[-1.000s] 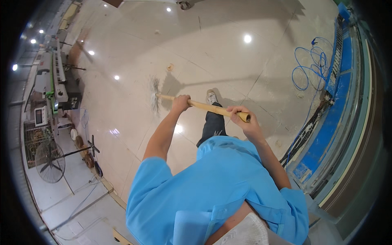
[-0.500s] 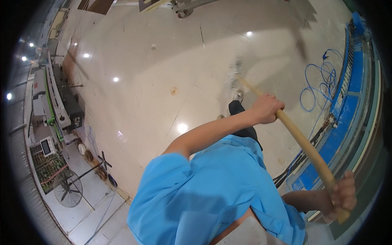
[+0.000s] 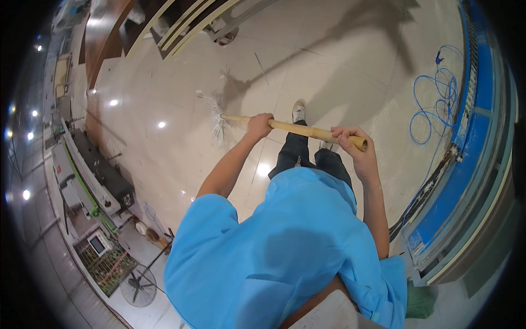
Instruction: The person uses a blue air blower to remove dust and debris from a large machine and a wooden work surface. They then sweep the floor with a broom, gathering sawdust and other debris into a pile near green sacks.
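Across the front of me lies a mop with a bamboo handle [image 3: 298, 128], tilted slightly from upper left to lower right. Its stringy white head [image 3: 217, 122] is over the floor at the left end, with strands spread out. My left hand [image 3: 259, 125] is closed round the handle near the mop head. My right hand [image 3: 357, 143] grips the handle close to its hollow butt end, fingers wrapped over it. My shoes [image 3: 298, 111] are on the floor just beyond the handle.
Coiled blue hose [image 3: 435, 109] lies on the floor at right, beside a long blue machine frame [image 3: 474, 148]. Stacked boards [image 3: 181, 27] stand on a wheeled rack at the far left. Machinery [image 3: 96, 164] and a pedestal fan [image 3: 138, 285] line the left side.
The mop head has swept left across the floor. My right hand has come forward and in from the lower right, and my left hand has moved left with the handle.
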### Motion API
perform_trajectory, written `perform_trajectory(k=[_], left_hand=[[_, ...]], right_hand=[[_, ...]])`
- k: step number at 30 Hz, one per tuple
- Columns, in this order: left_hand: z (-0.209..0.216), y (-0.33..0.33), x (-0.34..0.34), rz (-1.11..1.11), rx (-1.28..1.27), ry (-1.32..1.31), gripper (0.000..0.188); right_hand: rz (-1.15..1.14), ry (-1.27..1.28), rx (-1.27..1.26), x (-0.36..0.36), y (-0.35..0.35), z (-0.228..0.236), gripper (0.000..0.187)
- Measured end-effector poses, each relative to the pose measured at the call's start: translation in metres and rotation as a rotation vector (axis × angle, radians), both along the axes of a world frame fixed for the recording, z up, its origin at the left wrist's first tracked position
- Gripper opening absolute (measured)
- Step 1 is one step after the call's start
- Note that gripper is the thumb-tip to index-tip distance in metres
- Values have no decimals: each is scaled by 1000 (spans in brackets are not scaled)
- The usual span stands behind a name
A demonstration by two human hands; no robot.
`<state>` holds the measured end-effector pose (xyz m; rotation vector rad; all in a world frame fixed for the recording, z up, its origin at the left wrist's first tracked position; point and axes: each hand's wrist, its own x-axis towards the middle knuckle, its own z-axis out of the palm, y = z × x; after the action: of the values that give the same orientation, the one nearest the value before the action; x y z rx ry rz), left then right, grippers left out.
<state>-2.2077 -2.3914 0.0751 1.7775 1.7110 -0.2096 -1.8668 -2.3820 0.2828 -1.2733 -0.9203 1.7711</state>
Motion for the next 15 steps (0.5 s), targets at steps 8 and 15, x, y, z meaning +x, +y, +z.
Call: perform_trajectory(k=[8,15], left_hand=[[63,134,143,-431,-224,-446,30],[160,184,201,-454,135,-776,21]], right_hand=[[-516,-574,578,28,56,123,14],[-542,-271,1187,111,61,201,36]])
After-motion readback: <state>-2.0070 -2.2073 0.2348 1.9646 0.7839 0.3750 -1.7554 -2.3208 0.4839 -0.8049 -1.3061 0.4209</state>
